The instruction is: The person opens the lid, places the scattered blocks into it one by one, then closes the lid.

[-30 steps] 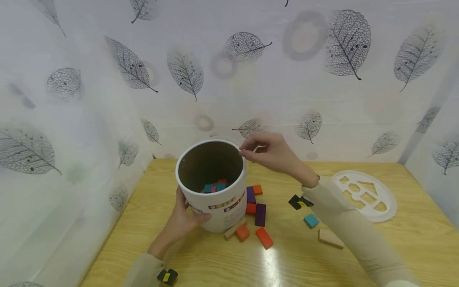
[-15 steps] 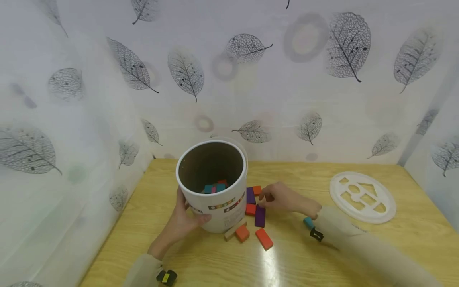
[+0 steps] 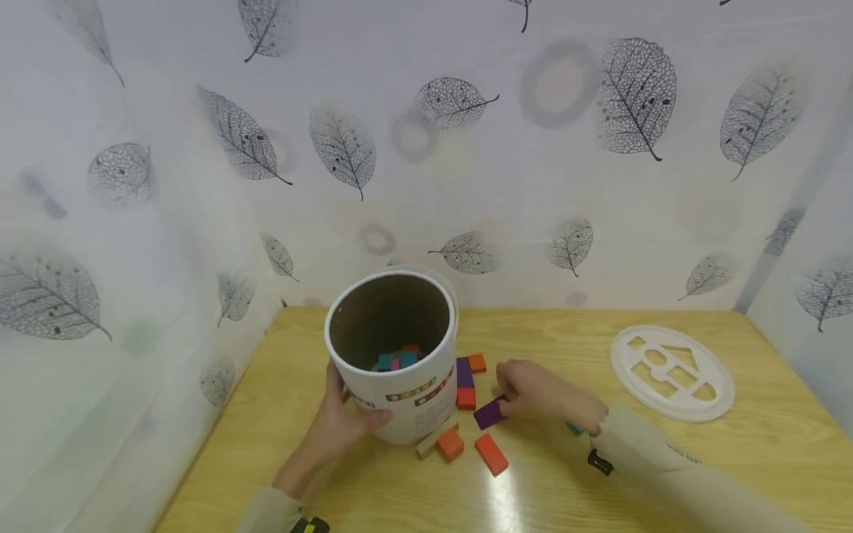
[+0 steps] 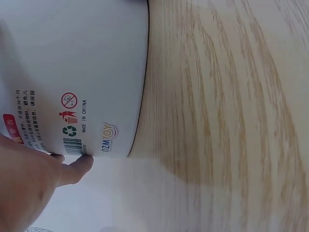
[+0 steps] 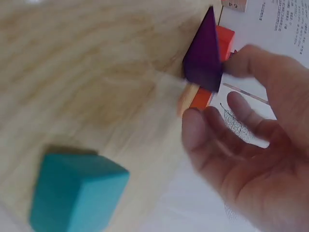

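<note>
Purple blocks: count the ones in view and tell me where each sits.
2. One purple block is at the fingers of the right hand; the other purple block lies beside the white bucket. More may be hidden inside it.

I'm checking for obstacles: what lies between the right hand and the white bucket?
In the head view: two purple blocks, a red block and an orange block.

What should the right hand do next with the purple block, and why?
Probably close the right hand more fully around the purple block: the right wrist view shows one fingertip at its edge but the lowest fingertip apart from it, so a firm pinch is not certain. The left hand holds the white OZMTOY bucket.
</note>
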A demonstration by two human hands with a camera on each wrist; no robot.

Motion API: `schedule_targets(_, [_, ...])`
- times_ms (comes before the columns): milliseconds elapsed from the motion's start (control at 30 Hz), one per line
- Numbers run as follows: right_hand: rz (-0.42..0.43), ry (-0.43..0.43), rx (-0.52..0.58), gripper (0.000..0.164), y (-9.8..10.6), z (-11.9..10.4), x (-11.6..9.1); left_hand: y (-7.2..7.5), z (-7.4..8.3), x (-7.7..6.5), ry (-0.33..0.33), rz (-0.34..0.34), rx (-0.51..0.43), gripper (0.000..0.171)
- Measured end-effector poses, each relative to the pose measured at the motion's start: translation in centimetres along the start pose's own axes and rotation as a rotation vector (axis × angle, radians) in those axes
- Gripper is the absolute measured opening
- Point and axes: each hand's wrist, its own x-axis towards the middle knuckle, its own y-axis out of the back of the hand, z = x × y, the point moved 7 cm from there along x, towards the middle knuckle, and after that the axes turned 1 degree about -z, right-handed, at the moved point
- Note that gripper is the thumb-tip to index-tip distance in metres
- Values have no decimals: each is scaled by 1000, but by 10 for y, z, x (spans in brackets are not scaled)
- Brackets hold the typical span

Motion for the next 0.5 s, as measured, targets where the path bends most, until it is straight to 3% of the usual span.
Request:
schedule_targets(167, [51, 138, -53, 14, -1, -10, -18, -5, -1, -4, 19, -4, -16, 128])
schedule_targets(400, [50, 142, -137, 9, -2, -20, -34, -3, 0, -4, 0, 10, 27, 129])
schedule_targets(500, [69, 144, -161, 21, -1, -24, -36, -2, 1, -3, -14, 14, 22, 129])
